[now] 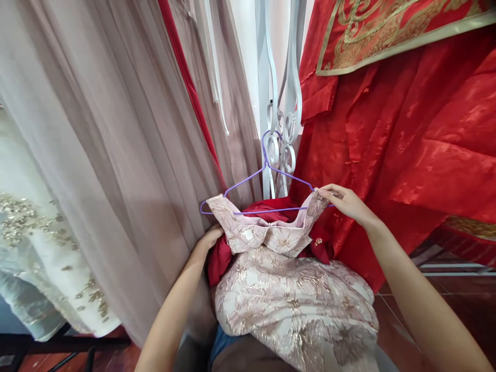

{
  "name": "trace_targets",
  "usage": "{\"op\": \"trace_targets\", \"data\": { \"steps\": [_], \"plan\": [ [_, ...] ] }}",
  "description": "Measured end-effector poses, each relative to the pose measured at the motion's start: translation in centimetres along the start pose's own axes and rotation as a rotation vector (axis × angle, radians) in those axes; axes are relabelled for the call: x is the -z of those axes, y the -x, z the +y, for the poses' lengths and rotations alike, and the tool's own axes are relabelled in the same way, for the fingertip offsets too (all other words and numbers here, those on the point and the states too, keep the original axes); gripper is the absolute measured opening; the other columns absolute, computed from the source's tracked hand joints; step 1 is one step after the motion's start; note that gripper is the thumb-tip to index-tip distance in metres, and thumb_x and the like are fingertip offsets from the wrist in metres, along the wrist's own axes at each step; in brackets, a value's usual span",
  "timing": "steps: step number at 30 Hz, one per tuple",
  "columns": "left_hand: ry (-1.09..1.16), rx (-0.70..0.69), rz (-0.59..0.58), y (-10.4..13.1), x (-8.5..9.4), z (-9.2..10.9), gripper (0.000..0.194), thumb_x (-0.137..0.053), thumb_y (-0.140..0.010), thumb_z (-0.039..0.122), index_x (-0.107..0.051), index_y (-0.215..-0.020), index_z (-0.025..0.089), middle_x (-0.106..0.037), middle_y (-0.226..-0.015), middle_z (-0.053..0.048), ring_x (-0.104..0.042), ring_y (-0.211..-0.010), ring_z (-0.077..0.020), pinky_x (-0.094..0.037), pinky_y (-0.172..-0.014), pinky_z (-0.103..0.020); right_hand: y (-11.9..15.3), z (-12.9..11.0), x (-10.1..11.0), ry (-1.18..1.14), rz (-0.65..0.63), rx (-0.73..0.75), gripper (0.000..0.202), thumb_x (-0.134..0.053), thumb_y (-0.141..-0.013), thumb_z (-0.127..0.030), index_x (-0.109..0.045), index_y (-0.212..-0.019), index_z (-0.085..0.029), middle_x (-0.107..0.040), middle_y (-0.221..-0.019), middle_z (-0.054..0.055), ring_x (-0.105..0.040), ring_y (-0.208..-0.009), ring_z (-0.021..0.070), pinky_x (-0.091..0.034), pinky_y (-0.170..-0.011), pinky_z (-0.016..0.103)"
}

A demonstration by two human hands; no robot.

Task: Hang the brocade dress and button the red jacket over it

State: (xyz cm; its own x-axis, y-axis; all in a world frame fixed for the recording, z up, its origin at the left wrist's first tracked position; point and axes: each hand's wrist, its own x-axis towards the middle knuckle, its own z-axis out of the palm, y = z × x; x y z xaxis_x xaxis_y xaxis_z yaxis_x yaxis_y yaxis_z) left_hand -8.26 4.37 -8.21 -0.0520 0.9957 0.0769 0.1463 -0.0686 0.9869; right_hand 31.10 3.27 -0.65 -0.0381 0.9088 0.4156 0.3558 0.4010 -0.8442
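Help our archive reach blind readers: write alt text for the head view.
A pale floral dress on a purple hanger fills the foreground; a person's right hand holds one shoulder strap, while the left hand is partly hidden beside the bodice. Sheer greyish-pink fabric hangs at picture left, red fabric at right.

I can read no text, label, brand, number or sign from my remote end. Gold embroidery [375,28] on red garment [391,113], upper right: I see swirling ornament, can make out no characters. Floral dress [287,305] and purple hanger [267,211]: no lettering I can read either.
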Motion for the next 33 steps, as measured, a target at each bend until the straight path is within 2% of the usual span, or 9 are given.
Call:
{"op": "trace_targets", "data": {
  "steps": [3,5,8,11,14,17,21,26,33],
  "plan": [
    [0.048,-0.025,0.068,-0.9,2.5,2.3,0.038,-0.071,-0.064,0.049,-0.066,-0.081,0.016,-0.073,-0.08,-0.009,-0.068,-0.087,-0.024,-0.052,-0.084,-0.04,0.2,0.1,0.7,-0.03,-0.014,0.027,0.049,-0.067,-0.067,-0.064,-0.068,-0.09,-0.02,-0.073,-0.092,0.007,-0.067,-0.087,0.0212,-0.054,-0.08,0.034],
    [0.118,-0.15,0.102,-1.0,4.3,4.4,0.046,-0.064,-0.07,0.057,-0.066,-0.089,0.016,-0.073,-0.087,-0.009,-0.067,-0.09,-0.0211,-0.052,-0.084,-0.035,0.3,0.1,0.9,-0.027,-0.014,0.043,0.049,-0.068,-0.067,-0.062,-0.067,-0.091,-0.019,-0.073,-0.094,0.007,-0.067,-0.087,0.0215,-0.055,-0.081,0.035],
    [0.051,-0.295,0.082,0.1,5.8,7.2,0.057,-0.055,-0.074,0.065,-0.068,-0.094,0.013,-0.073,-0.086,-0.009,-0.068,-0.083,-0.0215,-0.053,-0.079,-0.034,0.4,-0.2,0.7,-0.009,0.0,0.066,0.048,-0.069,-0.067,-0.06,-0.068,-0.091,-0.019,-0.073,-0.093,0.008,-0.067,-0.086,0.0218,-0.055,-0.078,0.036],
    [-0.154,-0.404,0.075,1.8,5.5,9.0,0.06,-0.048,-0.08,0.065,-0.068,-0.103,0.013,-0.073,-0.095,-0.011,-0.068,-0.085,-0.0218,-0.053,-0.082,-0.034,0.3,-0.7,0.3,0.009,-0.007,0.09,0.044,-0.069,-0.069,-0.058,-0.069,-0.09,-0.019,-0.073,-0.092,0.008,-0.068,-0.085,0.0218,-0.054,-0.08,0.036],
    [-0.446,-0.602,0.073,2.5,4.2,9.9,0.049,-0.068,-0.071,0.053,-0.069,-0.106,0.019,-0.07,-0.107,-0.009,-0.064,-0.099,-0.0232,-0.049,-0.091,-0.033,0.2,-0.7,0.0,0.012,-0.003,0.11,0.04,-0.068,-0.072,-0.055,-0.07,-0.09,-0.019,-0.074,-0.092,0.008,-0.068,-0.085,0.0219,-0.053,-0.08,0.035],
    [-0.546,-0.723,0.125,2.2,2.9,10.0,0.035,-0.071,-0.07,0.045,-0.072,-0.095,0.021,-0.073,-0.1,-0.006,-0.066,-0.094,-0.0221,-0.049,-0.09,-0.032,0.1,-0.5,0.0,0.02,0.035,0.125,0.038,-0.068,-0.072,-0.054,-0.07,-0.088,-0.019,-0.074,-0.089,0.007,-0.068,-0.085,0.0225,-0.054,-0.079,0.035],
    [-0.494,-0.657,0.166,1.1,2.4,10.0,0.026,-0.067,-0.074,0.044,-0.074,-0.085,0.021,-0.075,-0.092,-0.004,-0.068,-0.088,-0.0223,-0.052,-0.083,-0.031,-0.2,-0.5,0.1,0.101,0.073,0.161,0.035,-0.065,-0.074,-0.054,-0.071,-0.085,-0.021,-0.074,-0.086,0.005,-0.068,-0.084,0.0226,-0.053,-0.08,0.035],
    [-0.182,-0.51,0.163,-0.1,3.1,9.5,0.038,-0.07,-0.068,0.051,-0.068,-0.077,0.015,-0.074,-0.088,-0.011,-0.069,-0.08,-0.0215,-0.053,-0.07,-0.029,-0.5,-0.2,0.8,0.101,0.112,0.192,0.031,-0.065,-0.075,-0.051,-0.07,-0.083,-0.021,-0.073,-0.085,0.005,-0.068,-0.085,0.0223,-0.052,-0.084,0.035],
    [-0.13,-0.417,0.406,2.1,4.8,5.9,0.031,-0.067,-0.068,0.048,-0.059,-0.069,0.018,-0.072,-0.069,-0.004,-0.067,-0.065,-0.0172,-0.052,-0.06,-0.024,2.5,4.5,2.5,-0.007,0.317,0.089,0.037,-0.07,-0.068,-0.056,-0.068,-0.079,-0.021,-0.072,-0.082,0.005,-0.068,-0.08,0.0221,-0.054,-0.083,0.039]
  ]
}}
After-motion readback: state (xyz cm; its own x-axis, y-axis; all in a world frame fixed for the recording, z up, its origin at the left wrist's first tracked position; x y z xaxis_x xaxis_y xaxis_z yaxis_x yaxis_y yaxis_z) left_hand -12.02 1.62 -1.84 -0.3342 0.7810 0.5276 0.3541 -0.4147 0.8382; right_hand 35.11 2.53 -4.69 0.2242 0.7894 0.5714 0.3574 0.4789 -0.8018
